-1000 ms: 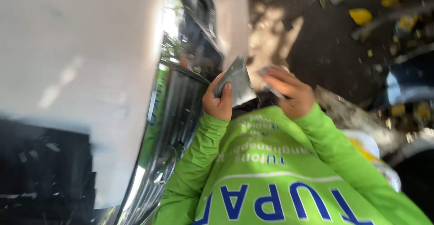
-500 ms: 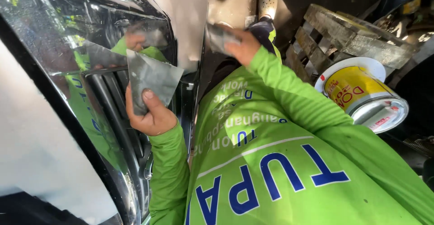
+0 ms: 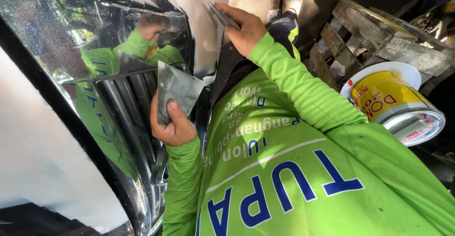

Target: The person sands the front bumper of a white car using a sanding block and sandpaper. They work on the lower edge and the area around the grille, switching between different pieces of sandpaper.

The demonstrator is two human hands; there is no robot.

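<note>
Gripping a grey sheet (image 3: 176, 90) against the chrome grille (image 3: 125, 122), my left hand (image 3: 173, 124) is closed on its lower edge, while my right hand (image 3: 245, 27) pinches a second folded sheet (image 3: 219, 13) on the grey panel (image 3: 201, 32) above. From the head view I judge the rubbing as under way; a tin (image 3: 395, 107) lies well apart by wooden blocks (image 3: 374, 37).

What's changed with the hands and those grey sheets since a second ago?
The hands have parted: the left hand carried its grey sheet to the chrome grille, and the right hand went up to the car panel with the other sheet. Each sheet stays gripped.
</note>
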